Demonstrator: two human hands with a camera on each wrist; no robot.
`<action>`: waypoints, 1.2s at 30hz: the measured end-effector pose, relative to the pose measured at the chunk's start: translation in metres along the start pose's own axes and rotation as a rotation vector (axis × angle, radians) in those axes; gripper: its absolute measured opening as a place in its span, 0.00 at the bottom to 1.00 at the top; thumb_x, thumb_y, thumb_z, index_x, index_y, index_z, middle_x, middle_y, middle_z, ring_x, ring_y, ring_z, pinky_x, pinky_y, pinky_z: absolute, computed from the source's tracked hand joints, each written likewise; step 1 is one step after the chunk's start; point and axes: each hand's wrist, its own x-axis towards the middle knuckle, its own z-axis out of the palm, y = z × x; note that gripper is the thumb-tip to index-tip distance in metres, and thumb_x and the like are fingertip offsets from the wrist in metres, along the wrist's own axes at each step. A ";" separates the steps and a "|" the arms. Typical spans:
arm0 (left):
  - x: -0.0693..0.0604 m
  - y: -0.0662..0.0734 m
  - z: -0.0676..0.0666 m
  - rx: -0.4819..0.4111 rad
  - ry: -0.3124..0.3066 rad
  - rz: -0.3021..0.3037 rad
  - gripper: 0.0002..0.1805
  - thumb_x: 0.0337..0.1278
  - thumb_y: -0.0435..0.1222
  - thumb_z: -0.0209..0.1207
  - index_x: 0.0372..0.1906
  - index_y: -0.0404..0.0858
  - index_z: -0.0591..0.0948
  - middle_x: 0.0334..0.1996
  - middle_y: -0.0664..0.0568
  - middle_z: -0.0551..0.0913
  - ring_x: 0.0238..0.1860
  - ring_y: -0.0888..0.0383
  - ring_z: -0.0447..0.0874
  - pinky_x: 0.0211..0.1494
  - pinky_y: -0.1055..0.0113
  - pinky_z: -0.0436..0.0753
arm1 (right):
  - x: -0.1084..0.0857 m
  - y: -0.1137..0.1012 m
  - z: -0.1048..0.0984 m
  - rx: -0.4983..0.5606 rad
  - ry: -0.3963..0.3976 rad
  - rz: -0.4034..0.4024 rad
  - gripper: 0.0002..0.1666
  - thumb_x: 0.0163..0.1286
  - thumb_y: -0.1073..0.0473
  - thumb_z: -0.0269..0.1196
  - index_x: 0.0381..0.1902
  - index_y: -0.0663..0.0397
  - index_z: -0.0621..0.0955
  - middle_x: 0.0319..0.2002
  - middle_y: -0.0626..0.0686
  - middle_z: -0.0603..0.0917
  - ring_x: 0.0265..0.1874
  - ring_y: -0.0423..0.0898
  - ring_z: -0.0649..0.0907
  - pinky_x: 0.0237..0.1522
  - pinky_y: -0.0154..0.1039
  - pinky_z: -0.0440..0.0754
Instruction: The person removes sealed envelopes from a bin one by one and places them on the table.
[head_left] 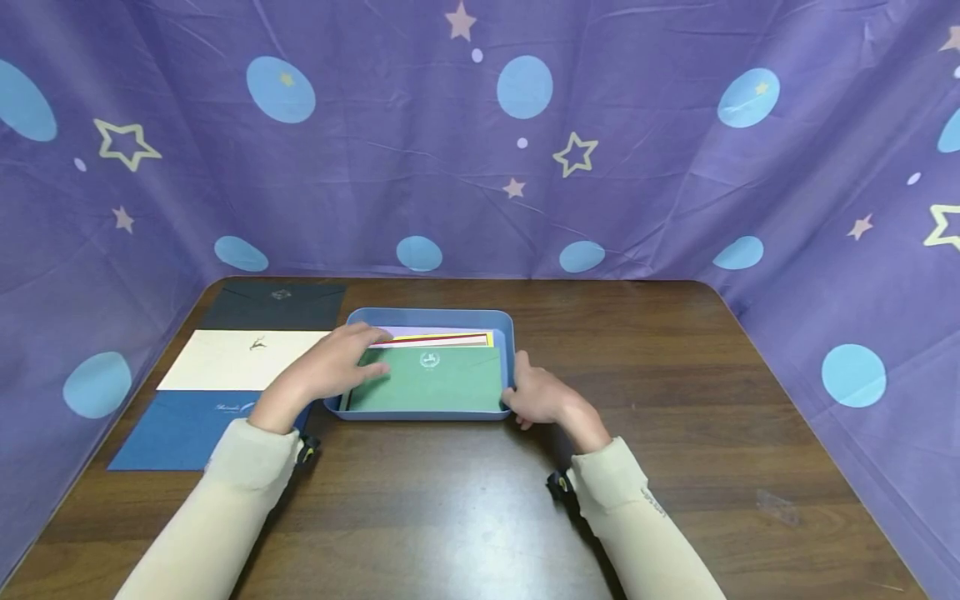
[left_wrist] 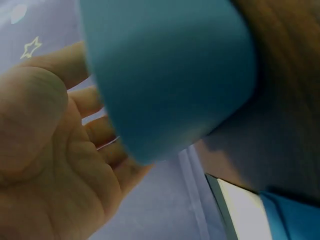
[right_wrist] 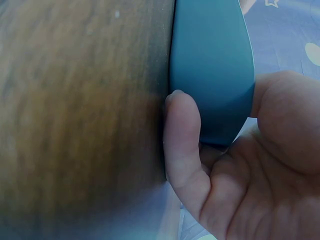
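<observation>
A blue tray (head_left: pixel 431 317) with raised walls holds a green envelope (head_left: pixel 427 385) with a pale emblem. Behind that envelope show the edges of other flat pieces (head_left: pixel 450 340), in lilac, red, white and yellow. My left hand (head_left: pixel 330 364) reaches over the tray's left side, its fingers spread loosely above the contents. In the left wrist view the tray's wall (left_wrist: pixel 165 75) hides the fingertips, so contact cannot be told. My right hand (head_left: pixel 542 393) grips the tray's right side near the front corner, with fingers curled at the outer wall in the right wrist view.
Left of the tray lie a dark envelope (head_left: pixel 262 308), a cream envelope (head_left: pixel 225 362) and a blue envelope (head_left: pixel 168 433), in a column from back to front. The brown wooden table (head_left: pixel 637 500) is bordered by a purple patterned curtain (head_left: pixel 450 200). A clear scrap (head_left: pixel 777 507) lies at the right.
</observation>
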 end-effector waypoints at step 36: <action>0.003 -0.004 0.003 0.027 0.020 0.002 0.22 0.72 0.39 0.67 0.63 0.32 0.84 0.62 0.35 0.82 0.68 0.34 0.77 0.71 0.39 0.73 | 0.001 0.002 0.001 0.003 -0.005 -0.010 0.21 0.74 0.65 0.56 0.60 0.66 0.62 0.29 0.61 0.82 0.21 0.50 0.84 0.28 0.44 0.85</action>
